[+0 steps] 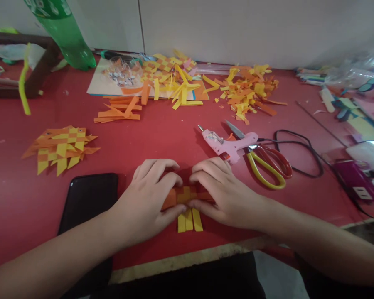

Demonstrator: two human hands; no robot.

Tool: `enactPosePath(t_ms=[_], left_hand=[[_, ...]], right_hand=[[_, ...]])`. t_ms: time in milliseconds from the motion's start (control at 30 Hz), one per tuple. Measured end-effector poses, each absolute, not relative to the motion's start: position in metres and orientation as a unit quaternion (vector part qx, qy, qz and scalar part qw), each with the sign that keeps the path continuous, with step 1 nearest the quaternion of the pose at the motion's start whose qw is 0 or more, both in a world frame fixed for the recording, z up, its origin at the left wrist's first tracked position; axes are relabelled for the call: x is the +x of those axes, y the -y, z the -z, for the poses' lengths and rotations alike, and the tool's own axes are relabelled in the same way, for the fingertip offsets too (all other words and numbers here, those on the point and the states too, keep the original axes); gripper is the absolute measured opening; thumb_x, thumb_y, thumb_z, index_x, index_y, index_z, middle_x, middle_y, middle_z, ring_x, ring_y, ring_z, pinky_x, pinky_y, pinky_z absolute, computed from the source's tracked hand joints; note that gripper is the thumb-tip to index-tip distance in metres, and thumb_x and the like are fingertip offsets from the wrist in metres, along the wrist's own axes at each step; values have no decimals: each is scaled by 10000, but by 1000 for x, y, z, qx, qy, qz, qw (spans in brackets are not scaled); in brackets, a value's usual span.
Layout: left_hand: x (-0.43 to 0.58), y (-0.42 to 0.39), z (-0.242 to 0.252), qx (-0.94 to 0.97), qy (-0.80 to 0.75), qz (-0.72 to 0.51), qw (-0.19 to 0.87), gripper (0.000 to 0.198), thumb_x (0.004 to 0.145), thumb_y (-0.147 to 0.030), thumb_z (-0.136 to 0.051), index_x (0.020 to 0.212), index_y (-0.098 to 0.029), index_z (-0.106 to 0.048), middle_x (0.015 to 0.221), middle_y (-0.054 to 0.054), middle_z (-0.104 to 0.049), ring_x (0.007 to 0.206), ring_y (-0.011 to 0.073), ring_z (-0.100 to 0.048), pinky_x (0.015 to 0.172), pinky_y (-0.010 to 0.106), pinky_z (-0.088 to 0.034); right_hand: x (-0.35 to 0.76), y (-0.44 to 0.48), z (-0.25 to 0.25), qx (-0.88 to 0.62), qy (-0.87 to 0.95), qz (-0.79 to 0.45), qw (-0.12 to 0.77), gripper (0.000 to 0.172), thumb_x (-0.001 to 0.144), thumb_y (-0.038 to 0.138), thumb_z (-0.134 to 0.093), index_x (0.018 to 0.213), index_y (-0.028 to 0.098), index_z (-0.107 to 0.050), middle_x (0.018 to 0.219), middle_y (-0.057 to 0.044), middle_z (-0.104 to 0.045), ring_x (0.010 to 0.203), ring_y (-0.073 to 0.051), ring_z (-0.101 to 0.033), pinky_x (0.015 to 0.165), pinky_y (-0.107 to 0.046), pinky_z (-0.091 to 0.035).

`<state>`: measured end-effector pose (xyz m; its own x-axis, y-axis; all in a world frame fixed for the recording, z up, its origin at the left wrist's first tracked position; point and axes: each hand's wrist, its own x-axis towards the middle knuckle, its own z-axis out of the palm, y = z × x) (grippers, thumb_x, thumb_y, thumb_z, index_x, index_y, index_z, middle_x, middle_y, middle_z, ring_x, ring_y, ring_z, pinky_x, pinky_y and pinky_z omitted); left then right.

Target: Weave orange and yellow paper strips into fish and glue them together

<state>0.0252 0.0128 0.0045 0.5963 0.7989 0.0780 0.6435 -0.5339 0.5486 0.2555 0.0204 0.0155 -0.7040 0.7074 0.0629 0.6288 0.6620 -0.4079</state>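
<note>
My left hand [151,193] and my right hand [226,191] face each other near the table's front edge. Between them lies a small piece of woven paper strips [184,196], orange ones running sideways and yellow ones hanging toward me. Both hands are closed on its two sides, with thumbs at the near edge and curled fingers along the far edge. My fingers hide the piece's outer ends. Left of my left hand is a black phone [90,199], partly under my forearm. Finished-looking woven paper fish [64,147] lie beyond the phone.
A pink glue gun [229,147] lies with scissors [268,166] beyond my right hand, its black cord trailing right. Orange strips [121,110], yellow strips [183,93] and a scrap pile [249,91] sit farther back. A green bottle [71,41] stands back left.
</note>
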Motion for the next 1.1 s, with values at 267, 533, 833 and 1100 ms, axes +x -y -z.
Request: enactPosePath(t_ms=[267, 533, 833, 1100], left_hand=[[26, -13, -4, 868, -386, -172, 260, 218, 868, -344, -683, 1006, -217, -573, 1234, 98, -577, 1128, 306, -506, 941, 525, -424], [24, -13, -3, 865, -409, -177, 230, 288, 872, -357, -675, 1067, -169, -578, 1230, 138, -575, 1123, 326, -507, 938, 529, -436], [25, -16, -3, 849, -449, -181, 210, 141, 907, -302, -614, 1001, -197, -618, 1188, 116, -587, 1099, 315, -525, 933, 527, -453], [23, -17, -4, 844, -435, -213, 230, 57, 913, -242, -607, 876, -213, -640, 1145, 92, -605, 1065, 283, -571, 917, 509, -464]], right_hand=[[255, -18, -19, -369, 887, -259, 96, 159, 901, 301, -643, 918, 168, -558, 1068, -102, -549, 971, -231, -472, 892, -414, -439], [255, -21, -16, -387, 884, -233, 120, 243, 918, 334, -634, 1060, 139, -604, 1054, -115, -593, 988, -248, -500, 883, -417, -451], [255, -25, -7, -383, 883, -211, 173, 130, 952, 299, -604, 945, 173, -632, 908, -58, -647, 878, -196, -526, 815, -353, -428], [255, -27, -6, -339, 887, -200, 242, 135, 974, 270, -571, 923, 188, -665, 891, -50, -664, 833, -158, -578, 794, -325, -476]])
